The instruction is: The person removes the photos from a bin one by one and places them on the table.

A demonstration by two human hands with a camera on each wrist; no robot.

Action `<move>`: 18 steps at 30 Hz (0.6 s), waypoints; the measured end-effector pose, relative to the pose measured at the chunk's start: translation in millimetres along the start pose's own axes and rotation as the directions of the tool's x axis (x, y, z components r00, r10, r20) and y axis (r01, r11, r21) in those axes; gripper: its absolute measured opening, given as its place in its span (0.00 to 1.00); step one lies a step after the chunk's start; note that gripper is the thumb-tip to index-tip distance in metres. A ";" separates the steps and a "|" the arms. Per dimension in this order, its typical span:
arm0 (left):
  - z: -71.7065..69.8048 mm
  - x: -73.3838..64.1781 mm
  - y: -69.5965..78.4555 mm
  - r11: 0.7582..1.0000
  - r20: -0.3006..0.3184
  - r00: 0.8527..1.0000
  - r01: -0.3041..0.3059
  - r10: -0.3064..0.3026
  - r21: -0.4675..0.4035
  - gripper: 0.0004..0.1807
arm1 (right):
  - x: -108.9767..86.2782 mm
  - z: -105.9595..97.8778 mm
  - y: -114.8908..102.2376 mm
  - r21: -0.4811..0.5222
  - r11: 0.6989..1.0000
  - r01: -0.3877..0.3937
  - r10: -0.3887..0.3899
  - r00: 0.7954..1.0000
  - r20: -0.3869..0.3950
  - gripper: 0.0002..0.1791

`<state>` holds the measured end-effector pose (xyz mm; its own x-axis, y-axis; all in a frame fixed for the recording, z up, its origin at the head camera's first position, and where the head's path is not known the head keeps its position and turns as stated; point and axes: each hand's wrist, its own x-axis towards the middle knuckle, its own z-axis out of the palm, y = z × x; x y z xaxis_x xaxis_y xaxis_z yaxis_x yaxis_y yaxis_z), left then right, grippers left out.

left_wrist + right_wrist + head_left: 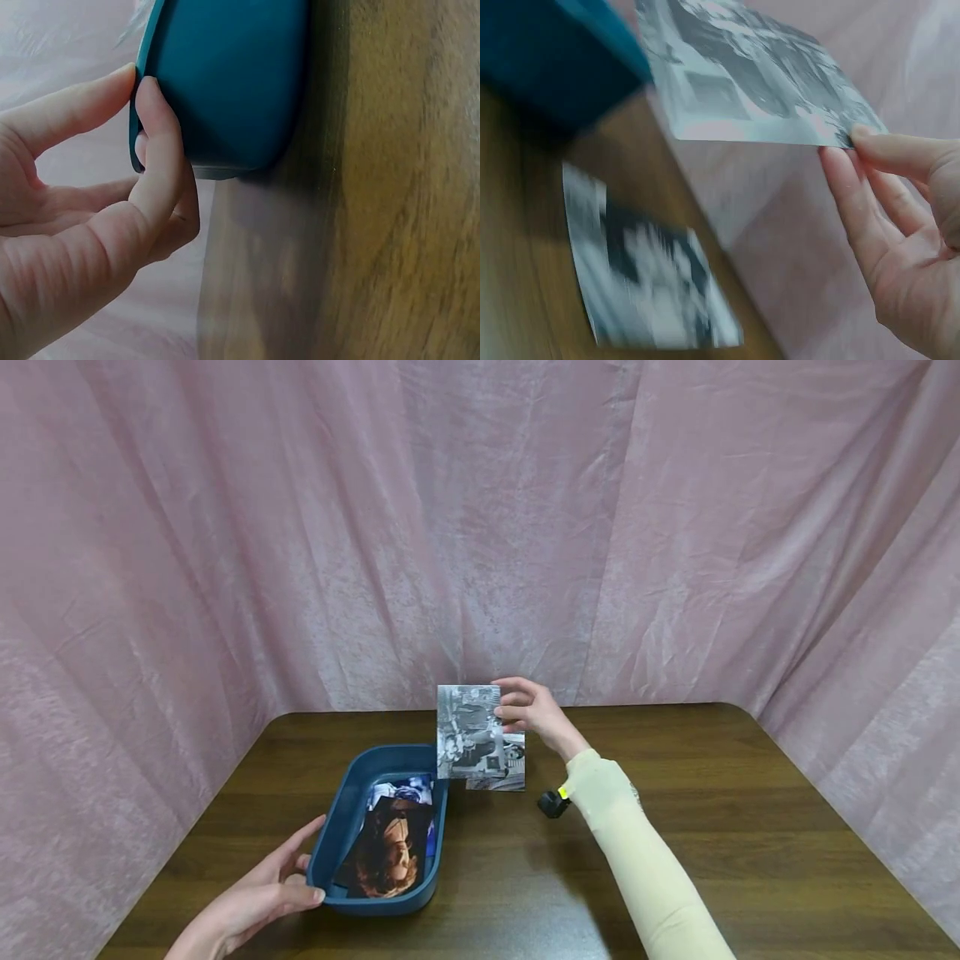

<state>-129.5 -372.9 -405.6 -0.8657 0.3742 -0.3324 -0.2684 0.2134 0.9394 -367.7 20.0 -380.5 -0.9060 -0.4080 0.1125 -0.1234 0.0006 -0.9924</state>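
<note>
My right hand [536, 714] pinches a black-and-white photo [468, 735] by its edge, thumb on one face and fingers behind, as the right wrist view shows. The photo is raised above the table beside the far right corner of a blue tray [441, 852]. A second black-and-white photo [656, 281] lies on the table below it, partly covered in the head view. With thumb and fingers, my left hand [258, 893] pinches the rim at the tray's near left corner. Inside the tray, a brown-toned photo [393, 852] overlaps a bluish photo [405, 789].
The brown wooden table [712, 827] extends to both sides and toward me. Behind its far edge hangs a pink curtain [525, 527], which also closes in the left and right sides. A small black device [553, 804] sits at my right wrist, by the pale sleeve [637, 852].
</note>
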 end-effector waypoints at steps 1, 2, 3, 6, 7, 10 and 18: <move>0.1 -0.1 0.0 1.000 0.003 1.000 0.000 0.000 -0.004 0.54 | -1.7 -8.8 4.0 -0.008 1.000 -0.009 0.009 0.999 -0.031 0.30; 0.2 -0.5 0.1 1.000 0.004 1.000 0.006 -0.006 -0.007 0.55 | -3.6 -17.5 8.0 -0.012 1.000 -0.019 0.018 0.998 -0.059 0.30; 0.3 -0.7 0.2 1.000 0.006 1.000 0.011 -0.011 -0.010 0.55 | -5.5 -26.1 11.9 -0.015 0.999 -0.028 0.027 0.996 -0.084 0.30; 0.7 -0.2 -0.1 1.000 0.016 1.000 0.012 -0.011 -0.025 0.55 | -12.4 -51.8 23.0 -0.031 0.998 -0.048 0.043 0.987 -0.153 0.31; 1.0 0.0 0.1 1.000 0.018 1.000 0.010 -0.009 -0.027 0.55 | -15.0 -60.0 26.0 -0.036 0.998 -0.051 0.044 0.985 -0.168 0.31; 1.8 0.8 0.1 0.999 0.022 1.000 0.000 0.001 -0.037 0.55 | -22.3 -82.2 34.2 -0.048 0.997 -0.062 0.051 0.977 -0.206 0.31; 3.1 -1.2 -0.4 0.998 0.013 0.999 0.034 -0.034 -0.043 0.57 | -36.4 -117.6 60.0 -0.152 0.974 -0.170 0.131 0.963 -0.236 0.32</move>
<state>-127.1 -370.6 -405.9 -0.8507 0.3785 -0.3648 -0.3157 0.1871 0.9302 -389.7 142.3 -438.1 -0.9840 -0.1777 -0.0097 -0.0281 0.2087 -0.9776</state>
